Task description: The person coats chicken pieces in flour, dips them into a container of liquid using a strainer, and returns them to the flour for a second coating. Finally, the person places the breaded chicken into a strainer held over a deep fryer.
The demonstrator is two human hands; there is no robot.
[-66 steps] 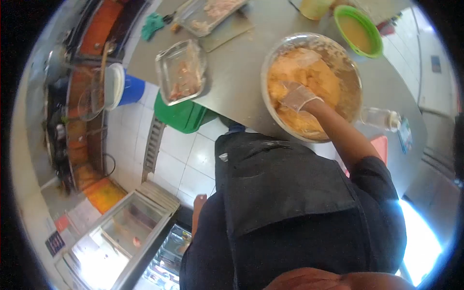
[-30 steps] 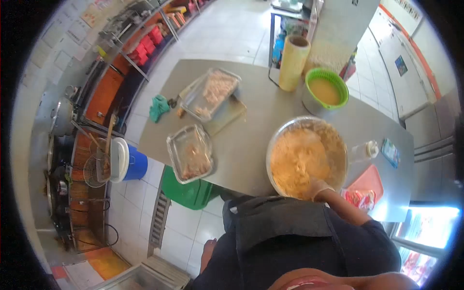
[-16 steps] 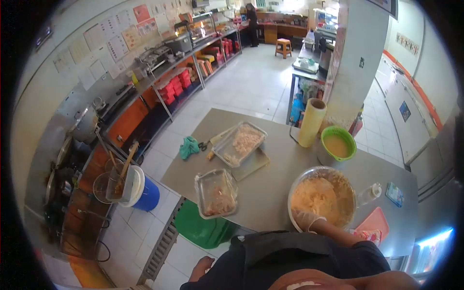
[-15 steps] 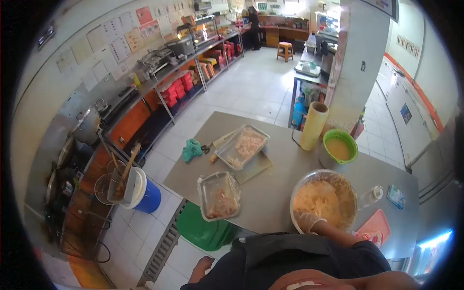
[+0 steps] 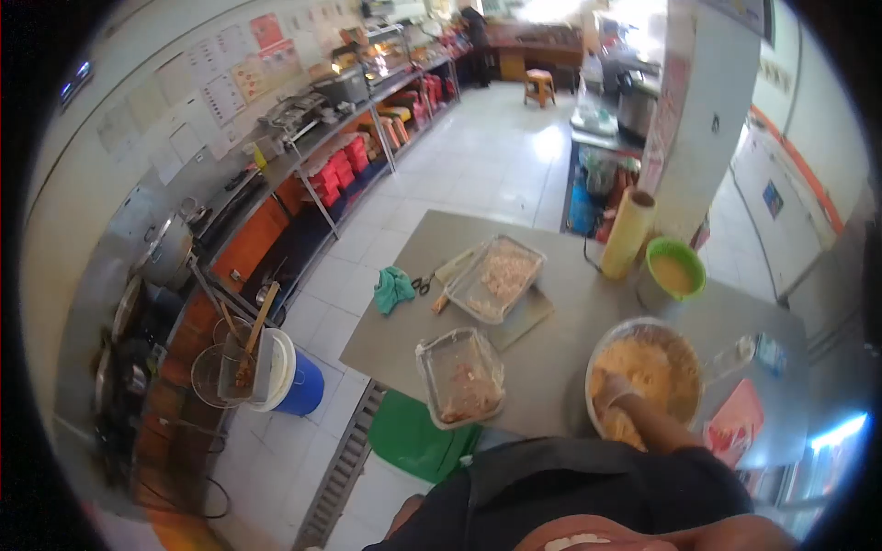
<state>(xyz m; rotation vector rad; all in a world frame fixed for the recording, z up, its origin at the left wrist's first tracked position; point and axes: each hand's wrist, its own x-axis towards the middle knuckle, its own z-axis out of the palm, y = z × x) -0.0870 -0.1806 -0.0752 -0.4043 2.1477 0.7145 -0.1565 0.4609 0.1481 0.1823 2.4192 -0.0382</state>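
Observation:
My right hand (image 5: 614, 393), in a clear glove, reaches into a large metal bowl (image 5: 691, 413) of orange-tinted flour-like coating (image 5: 654, 365). Its fingers are buried or blurred against the coating, close to the bowl's left side. Low beside my body, my left hand (image 5: 405, 514) shows only in part, away from the table, with its fingers not discernible. Left of the bowl lies a clear tray of raw meat pieces (image 5: 467, 387) with plastic film round its rim. Behind that, a second tray holds pale chopped meat (image 5: 508, 274).
A green basket (image 5: 675, 269) with cloudy liquid and a film roll (image 5: 628, 234) stand behind the bowl. Scissors (image 5: 422, 286) and a green cloth (image 5: 393, 290) lie at left. A blue bucket (image 5: 303, 381) and green bin (image 5: 418, 436) are on the floor. A person (image 5: 476, 46) stands far back.
The view has shifted, so the table appears farther right. My right hand has moved from the bowl's near rim farther into the coating. My left hand shows less than before.

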